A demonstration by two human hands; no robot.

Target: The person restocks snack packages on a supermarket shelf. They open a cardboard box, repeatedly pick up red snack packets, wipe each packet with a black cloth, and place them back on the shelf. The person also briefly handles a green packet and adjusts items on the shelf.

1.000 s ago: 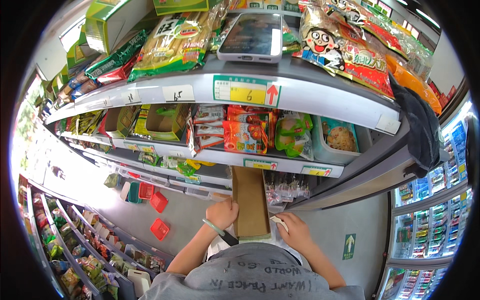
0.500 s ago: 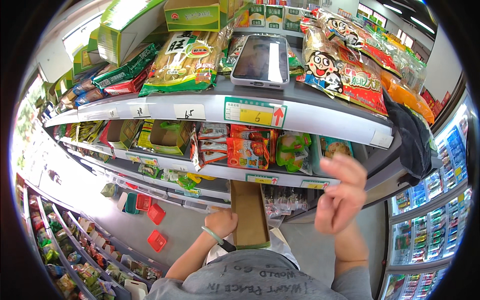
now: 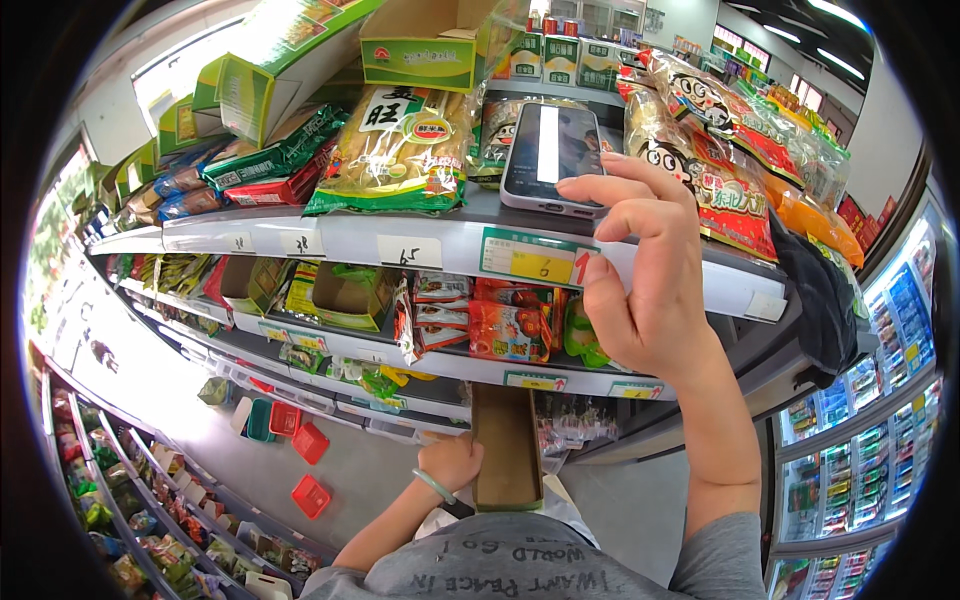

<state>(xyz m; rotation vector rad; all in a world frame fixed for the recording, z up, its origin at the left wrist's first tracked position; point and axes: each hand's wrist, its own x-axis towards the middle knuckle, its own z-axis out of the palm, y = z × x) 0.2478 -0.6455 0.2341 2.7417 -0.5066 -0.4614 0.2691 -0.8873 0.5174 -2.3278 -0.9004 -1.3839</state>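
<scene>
My left hand [image 3: 450,461] is closed on the left side of a long, narrow cardboard box [image 3: 507,445], held low in front of my body; the box's brown inside shows and nothing lies in it. A bangle circles that wrist. My right hand [image 3: 645,270] is raised at the upper shelf with its fingers apart and bent, holding nothing. Its index fingertip is at the lower right of a smartphone [image 3: 555,165], which lies on the shelf with its screen lit by a white glare. I cannot tell whether the finger touches the glass.
The upper shelf [image 3: 350,240] carries snack bags [image 3: 400,150] left of the phone and red-and-clear bags [image 3: 735,200] to the right. Open green boxes [image 3: 420,60] stand behind. Packets fill the lower shelf. A dark cloth [image 3: 820,280] hangs at the right end. Red baskets [image 3: 311,495] sit on the floor.
My right hand has moved up and forward from below the shelf edge to the phone. My left hand still holds the box. The whole view has shifted slightly.
</scene>
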